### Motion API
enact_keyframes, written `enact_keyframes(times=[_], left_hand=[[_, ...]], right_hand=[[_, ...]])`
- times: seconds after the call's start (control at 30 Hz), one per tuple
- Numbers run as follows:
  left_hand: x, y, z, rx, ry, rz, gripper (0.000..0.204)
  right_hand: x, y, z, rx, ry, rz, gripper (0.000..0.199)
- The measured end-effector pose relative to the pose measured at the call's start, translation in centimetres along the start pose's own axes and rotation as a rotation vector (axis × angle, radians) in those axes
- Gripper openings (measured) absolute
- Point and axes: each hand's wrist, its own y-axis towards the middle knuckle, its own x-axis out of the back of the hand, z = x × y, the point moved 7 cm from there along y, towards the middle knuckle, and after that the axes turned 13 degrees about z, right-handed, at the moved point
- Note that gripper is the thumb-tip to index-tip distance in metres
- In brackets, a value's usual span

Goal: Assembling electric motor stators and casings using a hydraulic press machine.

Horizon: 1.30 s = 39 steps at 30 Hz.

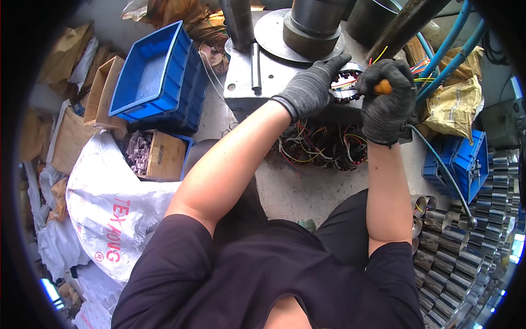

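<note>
My left hand (311, 88), in a grey knit glove, grips a motor stator (347, 97), a ring with white insulation and coloured lead wires, from its left side. The stator is at the front edge of the press's metal bed (245, 77). Just right of it, my right hand (388, 98), in a dark glove, is closed around an orange-handled tool (383, 86). Its tip points toward the stator, but its kind cannot be made out. Red, yellow and blue wires (421, 68) stick out behind the right hand.
The press column (313, 27) rises behind the bed. Several wired stators (323, 148) lie below its front edge. Blue crates (148, 71) and a white woven sack (118, 197) lie left. Rows of metal cylinders (452, 241) and a blue bin (457, 164) stand right, near blue hoses (452, 52).
</note>
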Motion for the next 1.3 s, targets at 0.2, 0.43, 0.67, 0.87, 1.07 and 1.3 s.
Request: enact_keyframes(times=[0.2,0.43,0.67,0.87,1.07,1.3], left_hand=[[-0.3,0.3,0.2,-0.013,0.007,0.009,0.083],[-0.1,0.3,-0.3,-0.047,0.006,-0.020,0.080],[-0.1,0.2,-0.6,0.035,0.002,0.028,0.081],[0.0,0.2,-0.5,-0.155,-0.031,-0.054,0.082],[-0.2,0.2,0.0,-0.074,-0.008,-0.035,0.084],[0.0,0.2,-0.2,-0.052,-0.011,-0.018,0.083]], right_hand=[[0.4,0.0,-1.9,-0.114,-0.118,0.048,0.023],[0.9,-0.1,-1.4,-0.149,-0.030,0.026,0.022],[1.2,0.1,-1.3,-0.114,0.007,-0.010,0.023],[1.1,-0.2,-1.2,-0.087,0.032,-0.021,0.023],[0.6,-0.6,-0.7,-0.071,0.082,-0.022,0.022],[0.6,-0.1,0.1,-0.017,0.026,-0.005,0.023]])
